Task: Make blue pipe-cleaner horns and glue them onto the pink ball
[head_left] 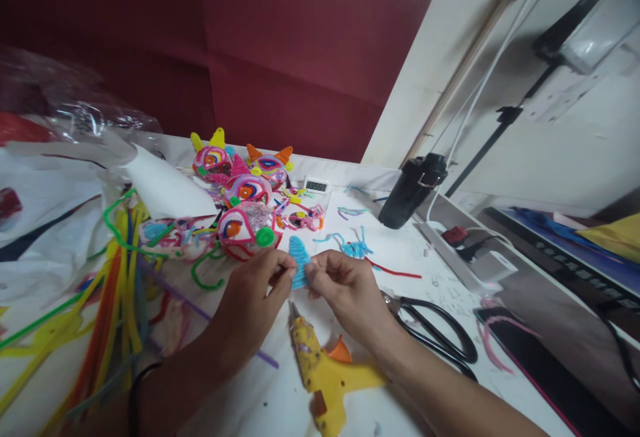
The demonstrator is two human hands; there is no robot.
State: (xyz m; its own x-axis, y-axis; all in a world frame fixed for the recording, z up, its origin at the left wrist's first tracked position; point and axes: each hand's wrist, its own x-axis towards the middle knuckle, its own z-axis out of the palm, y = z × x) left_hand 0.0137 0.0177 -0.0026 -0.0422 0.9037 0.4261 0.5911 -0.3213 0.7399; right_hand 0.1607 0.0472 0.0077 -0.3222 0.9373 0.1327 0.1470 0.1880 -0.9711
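Between my two hands is a small blue pipe-cleaner piece [299,255], ridged and coming to a point at its top. My left hand [257,293] pinches its left edge with thumb and forefinger. On its right edge, my right hand [347,290] closes with thumb and fingers. A yellow glue gun [317,363] with an orange trigger lies on the table just below, nozzle toward the hands. Beyond my left hand rests a colourful pipe-cleaner head [247,229] with an orange eye and a green spiral. Blue pipe-cleaner scraps [356,247] lie past my right hand.
Black-handled scissors [435,330] lie at right. Several finished pipe-cleaner heads [270,167] stand at the back beside a small digital timer [316,186]. Loose pipe cleaners [120,290] spread across the left. A black bottle [413,190], a power strip [460,257] and a phone [545,370] are at right.
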